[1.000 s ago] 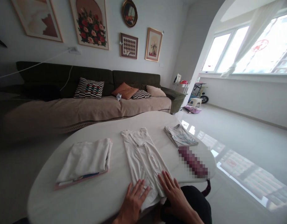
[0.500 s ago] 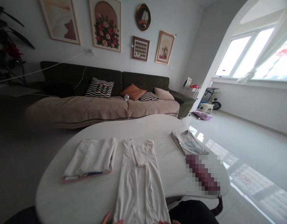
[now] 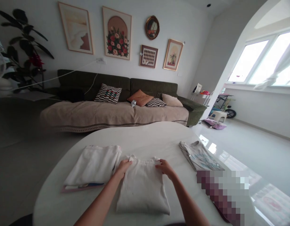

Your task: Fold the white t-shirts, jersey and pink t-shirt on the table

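Observation:
A white garment (image 3: 142, 185) lies folded in half on the white oval table (image 3: 145, 135) in front of me. My left hand (image 3: 123, 165) pinches its far left corner, fingers closed on the cloth. My right hand (image 3: 165, 167) grips the far right corner the same way. Both forearms reach forward over the garment's sides.
A stack of folded white clothes (image 3: 94, 166) sits to the left, a folded grey printed shirt (image 3: 201, 157) to the right. A blurred-out object (image 3: 223, 194) lies at the table's right edge. A sofa (image 3: 116, 106) with cushions stands behind, glossy floor to the right.
The long white garment was lying stretched out; both hands have carried its near end forward, so it is now folded in half. The camera has tilted and shifted left.

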A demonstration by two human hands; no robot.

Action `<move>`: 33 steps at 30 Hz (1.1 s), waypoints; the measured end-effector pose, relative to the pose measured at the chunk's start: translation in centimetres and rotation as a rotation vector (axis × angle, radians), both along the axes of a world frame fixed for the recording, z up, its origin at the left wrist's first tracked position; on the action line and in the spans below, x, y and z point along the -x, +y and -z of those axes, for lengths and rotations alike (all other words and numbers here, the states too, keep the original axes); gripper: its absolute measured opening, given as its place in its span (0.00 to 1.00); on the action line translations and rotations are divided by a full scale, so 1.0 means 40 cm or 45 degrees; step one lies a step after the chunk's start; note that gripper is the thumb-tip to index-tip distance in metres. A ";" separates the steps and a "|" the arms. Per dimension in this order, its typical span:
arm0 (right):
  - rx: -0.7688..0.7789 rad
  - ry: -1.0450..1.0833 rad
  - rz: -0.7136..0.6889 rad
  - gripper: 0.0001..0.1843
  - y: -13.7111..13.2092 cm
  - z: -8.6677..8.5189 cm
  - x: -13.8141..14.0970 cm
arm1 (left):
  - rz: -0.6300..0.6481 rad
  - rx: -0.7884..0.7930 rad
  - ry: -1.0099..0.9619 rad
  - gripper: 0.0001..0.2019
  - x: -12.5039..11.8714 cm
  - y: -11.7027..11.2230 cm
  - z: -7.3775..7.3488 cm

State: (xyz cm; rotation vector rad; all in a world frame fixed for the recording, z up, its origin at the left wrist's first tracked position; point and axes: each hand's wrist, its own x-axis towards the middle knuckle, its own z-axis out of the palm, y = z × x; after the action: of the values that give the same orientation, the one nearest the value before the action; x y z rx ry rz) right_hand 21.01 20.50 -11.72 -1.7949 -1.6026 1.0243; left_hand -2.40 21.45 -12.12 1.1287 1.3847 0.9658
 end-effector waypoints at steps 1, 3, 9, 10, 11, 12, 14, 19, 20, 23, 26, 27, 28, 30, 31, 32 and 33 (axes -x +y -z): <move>0.011 -0.006 0.035 0.12 0.007 0.030 0.002 | 0.007 0.042 0.004 0.12 0.005 0.014 0.022; -0.007 -0.013 0.087 0.13 0.008 0.074 -0.002 | 0.047 0.102 0.004 0.12 0.019 0.025 0.053; -0.223 -0.031 0.166 0.13 0.028 0.093 -0.024 | 0.007 -0.079 0.018 0.11 0.038 0.038 0.073; -0.267 -0.041 0.182 0.13 0.035 0.091 -0.022 | -0.019 -0.119 0.040 0.11 0.040 0.045 0.075; -0.309 -0.055 0.199 0.14 0.043 0.089 -0.018 | -0.046 -0.152 0.070 0.11 0.041 0.054 0.078; -0.348 -0.072 0.219 0.14 0.049 0.090 -0.012 | -0.073 -0.180 0.110 0.11 0.043 0.063 0.082; -0.413 -0.111 0.254 0.14 0.057 0.095 0.001 | -0.120 -0.220 0.212 0.11 0.046 0.080 0.091; -0.527 -0.206 0.319 0.16 0.052 0.112 0.019 | -0.174 -0.291 0.534 0.10 0.052 0.098 0.096; -0.542 -0.233 0.323 0.17 0.050 0.113 0.020 | -0.182 -0.311 0.601 0.10 0.051 0.096 0.093; -0.584 -0.337 0.277 0.24 0.045 0.112 0.030 | -0.172 -0.415 0.802 0.15 0.037 0.076 0.087; -0.580 -0.453 0.120 0.28 0.038 0.122 0.053 | -0.020 -0.567 0.974 0.23 0.008 0.050 0.097; -0.555 -0.489 0.063 0.29 0.036 0.128 0.061 | 0.048 -0.599 1.023 0.25 -0.001 0.043 0.104; -0.521 -0.522 0.019 0.31 0.033 0.136 0.069 | 0.108 -0.612 1.068 0.26 -0.010 0.037 0.113; -0.445 -0.583 -0.019 0.32 0.029 0.151 0.080 | 0.181 -0.600 1.149 0.28 -0.021 0.032 0.131; -0.412 -0.610 -0.017 0.33 0.028 0.157 0.084 | 0.197 -0.585 1.183 0.28 -0.024 0.031 0.138; -0.384 -0.635 -0.009 0.33 0.027 0.161 0.087 | 0.207 -0.572 1.210 0.28 -0.026 0.031 0.144; -0.360 -0.657 -0.001 0.33 0.026 0.163 0.089 | 0.213 -0.560 1.232 0.28 -0.026 0.031 0.146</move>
State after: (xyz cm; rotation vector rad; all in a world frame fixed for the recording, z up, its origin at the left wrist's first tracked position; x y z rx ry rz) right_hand 17.46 21.54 -18.23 -1.9492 -1.9254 0.3121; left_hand -1.35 22.69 -17.97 2.1878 1.8072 0.6100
